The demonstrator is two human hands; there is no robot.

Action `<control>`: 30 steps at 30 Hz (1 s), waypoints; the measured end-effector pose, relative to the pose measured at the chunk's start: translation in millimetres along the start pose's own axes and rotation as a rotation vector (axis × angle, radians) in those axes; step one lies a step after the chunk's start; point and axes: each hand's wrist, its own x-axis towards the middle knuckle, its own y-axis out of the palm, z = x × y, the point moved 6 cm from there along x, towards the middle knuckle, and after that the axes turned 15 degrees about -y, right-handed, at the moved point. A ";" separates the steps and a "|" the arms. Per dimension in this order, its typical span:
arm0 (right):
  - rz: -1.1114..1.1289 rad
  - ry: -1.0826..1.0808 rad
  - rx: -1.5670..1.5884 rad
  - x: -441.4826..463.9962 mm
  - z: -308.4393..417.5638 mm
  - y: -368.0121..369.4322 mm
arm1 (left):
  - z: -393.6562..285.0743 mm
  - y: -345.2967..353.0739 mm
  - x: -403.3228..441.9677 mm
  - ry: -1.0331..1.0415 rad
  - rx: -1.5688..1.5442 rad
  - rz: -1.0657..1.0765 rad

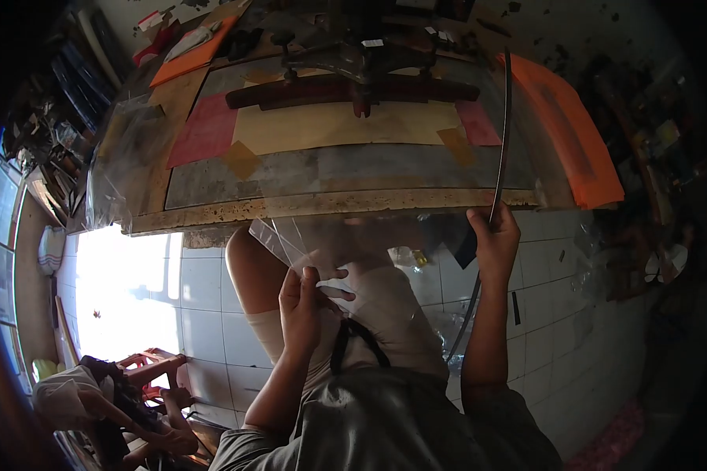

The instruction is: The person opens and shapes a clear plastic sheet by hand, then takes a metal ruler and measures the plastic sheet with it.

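Note:
My left hand (299, 304) is closed in a pinch on the edge of a clear plastic sheet (275, 242), in front of my lap. The see-through sheet catches light along its edges, and how far it reaches is hard to make out. My right hand (495, 239), at the table's front edge, is closed around a long, thin, dark strip (503, 149). This slightly curved strip runs from the back of the table down past my forearm. Beyond both hands, a cream sheet (314, 125) lies on the grey table surface (353, 173) between pink pieces.
A dark clamp frame with a reddish bar (291, 91) stands across the table's back. Orange sheets (577, 141) hang over the right corner; another orange piece (192, 56) lies back left. Another person (106, 404) sits at lower left. Clear plastic lies on the tiled floor (546, 271).

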 end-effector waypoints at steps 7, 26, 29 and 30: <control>0.222 0.053 0.130 -24.6 -5.0 -4.3 | -1.4 -4.8 11.8 -0.008 -0.002 -0.110; 0.367 0.232 0.146 -25.7 -18.0 4.9 | -20.5 -46.0 45.6 0.150 0.118 -0.276; 0.409 0.309 0.219 -25.8 -23.3 0.6 | -20.8 -47.5 48.4 0.074 0.191 -0.266; 0.437 0.336 0.195 -25.2 -24.9 0.2 | -25.8 -42.7 45.5 0.041 0.195 -0.261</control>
